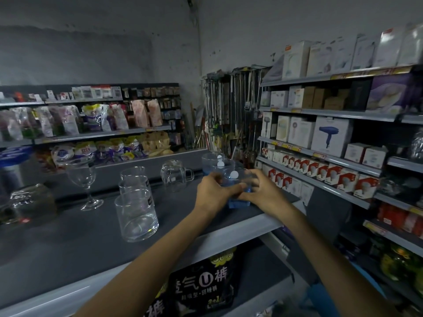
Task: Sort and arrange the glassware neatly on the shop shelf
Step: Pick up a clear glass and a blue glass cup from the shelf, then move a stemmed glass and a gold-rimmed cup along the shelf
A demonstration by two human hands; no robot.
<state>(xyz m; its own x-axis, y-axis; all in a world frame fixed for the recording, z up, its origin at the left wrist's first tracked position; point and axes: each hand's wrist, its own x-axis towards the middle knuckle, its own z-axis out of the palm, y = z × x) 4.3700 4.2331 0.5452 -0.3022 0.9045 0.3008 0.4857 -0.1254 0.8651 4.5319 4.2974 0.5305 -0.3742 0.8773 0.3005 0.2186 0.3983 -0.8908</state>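
Note:
Both my hands wrap a clear glass (238, 179) with a white round sticker at the right end of the dark shelf top (96, 229). My left hand (214, 191) grips its left side, my right hand (263, 191) its right side. A blue cloth (239, 204) lies under it. Behind it stand two more stickered glasses (217, 164). A glass mug (175, 176) stands to the left. Three straight tumblers (136, 213) form a row in the middle, with a wine glass (83, 179) left of them.
An overturned glass jar (32, 202) lies at the far left. Stocked shelves with boxes (332, 136) line the right side; bagged goods (91, 120) fill the back shelves. A black package (201, 287) sits on the shelf below.

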